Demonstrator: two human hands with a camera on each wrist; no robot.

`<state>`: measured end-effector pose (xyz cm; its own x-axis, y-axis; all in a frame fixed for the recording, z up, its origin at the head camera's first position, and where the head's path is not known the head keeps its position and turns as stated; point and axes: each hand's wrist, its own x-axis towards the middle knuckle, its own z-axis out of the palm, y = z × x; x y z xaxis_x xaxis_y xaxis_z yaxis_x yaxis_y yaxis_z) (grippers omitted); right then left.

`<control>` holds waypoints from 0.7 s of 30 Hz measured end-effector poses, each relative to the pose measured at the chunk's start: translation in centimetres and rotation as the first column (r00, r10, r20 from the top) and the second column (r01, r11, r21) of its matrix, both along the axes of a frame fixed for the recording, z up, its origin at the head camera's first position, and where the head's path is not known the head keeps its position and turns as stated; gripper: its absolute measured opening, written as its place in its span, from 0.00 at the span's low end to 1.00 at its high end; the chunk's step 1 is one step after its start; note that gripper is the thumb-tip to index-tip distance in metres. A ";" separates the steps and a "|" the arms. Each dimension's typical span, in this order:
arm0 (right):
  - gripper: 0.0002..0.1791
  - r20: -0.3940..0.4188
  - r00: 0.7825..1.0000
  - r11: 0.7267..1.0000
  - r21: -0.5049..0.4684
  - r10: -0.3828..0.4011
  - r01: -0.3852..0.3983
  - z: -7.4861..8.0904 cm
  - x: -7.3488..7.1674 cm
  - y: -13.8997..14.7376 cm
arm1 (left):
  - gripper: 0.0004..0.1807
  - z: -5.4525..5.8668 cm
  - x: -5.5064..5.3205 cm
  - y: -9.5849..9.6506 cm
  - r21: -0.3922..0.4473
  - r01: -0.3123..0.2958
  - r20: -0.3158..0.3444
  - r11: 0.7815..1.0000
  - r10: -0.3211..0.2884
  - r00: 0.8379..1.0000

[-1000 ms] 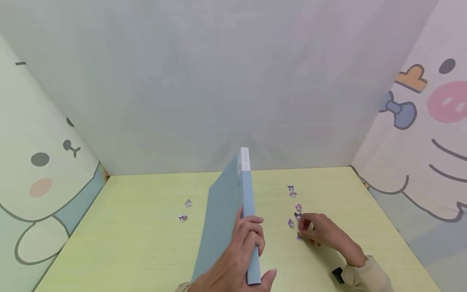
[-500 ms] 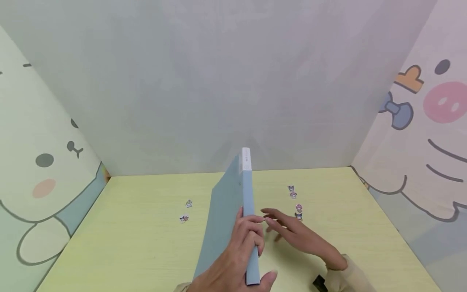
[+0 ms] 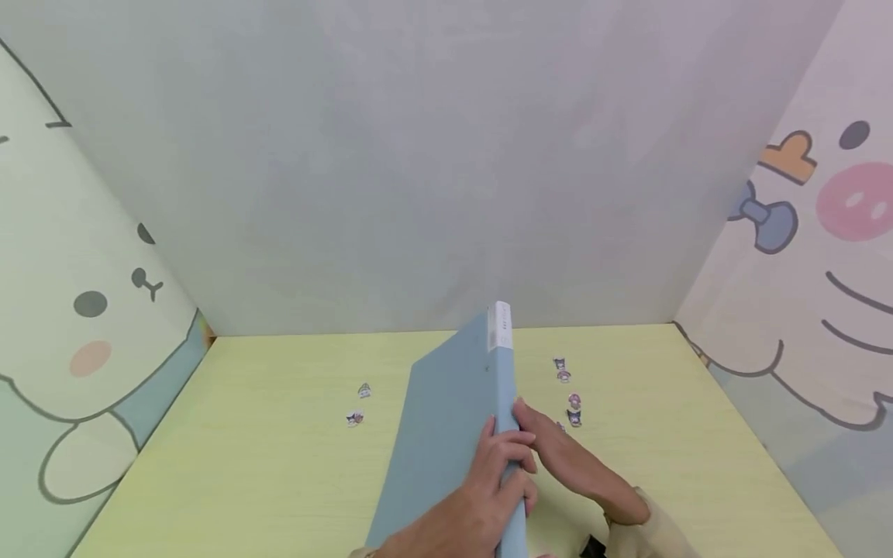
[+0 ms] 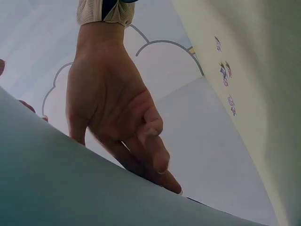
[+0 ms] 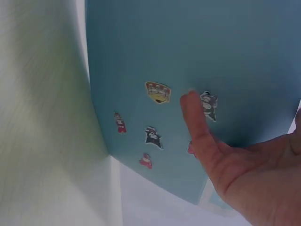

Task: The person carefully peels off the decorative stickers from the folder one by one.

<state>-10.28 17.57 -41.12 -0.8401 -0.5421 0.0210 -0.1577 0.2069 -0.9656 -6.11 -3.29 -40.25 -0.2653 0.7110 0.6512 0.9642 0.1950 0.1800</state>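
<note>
A light blue folder (image 3: 446, 442) stands on edge, spine up and tilted slightly. My left hand (image 3: 484, 492) grips its spine, fingers bent over the right side. On the folder's far right face my right hand (image 3: 568, 461) presses with straight fingertips. The right wrist view shows that face with several small cartoon stickers on it. One outstretched finger (image 5: 197, 117) touches beside a dark sticker (image 5: 209, 106) and partly covers a pink one (image 5: 190, 149). In the left wrist view the right hand's palm shows, with some fingers bent and others reaching to the folder.
On the pale yellow table (image 3: 279, 480), loose stickers (image 3: 574, 417) lie right of the folder, with another pair farther back (image 3: 561, 370). More stickers (image 3: 355, 418) lie left of it. A grey wall (image 3: 446, 194) and cartoon-printed side panels enclose the table.
My right hand has left the stickers on the table and moved left to the folder's right face. The folder has shifted right and turned, with more of its left face showing.
</note>
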 end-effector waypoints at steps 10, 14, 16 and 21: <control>0.26 0.025 0.999 0.993 -0.109 -0.037 0.040 0.6 -0.1 -0.6 | 0.27 -0.6 0.0 0.4 -0.120 -0.006 -0.073 0.993 -0.003 0.997; 0.28 0.015 0.999 0.988 -0.145 -0.045 0.047 0.4 -0.3 -0.6 | 0.28 -1.1 -0.1 0.9 -0.100 -0.054 -0.167 0.993 0.037 0.985; 0.27 -0.012 0.998 0.987 -0.151 -0.062 0.059 0.3 -0.4 -0.5 | 0.30 -1.4 -0.1 1.2 -0.074 -0.091 -0.223 0.993 0.072 0.972; 0.24 -0.084 0.988 0.986 -0.119 -0.131 0.120 0.2 -0.4 -0.2 | 0.29 -1.5 0.3 1.6 -0.012 -0.149 -0.209 0.989 0.143 0.967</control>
<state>-10.72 17.37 -40.89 -0.8931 -0.4221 0.1558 -0.2256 0.1206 -0.9667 -5.85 -1.71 -41.78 -0.2292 0.6927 0.6838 0.9405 0.3386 -0.0278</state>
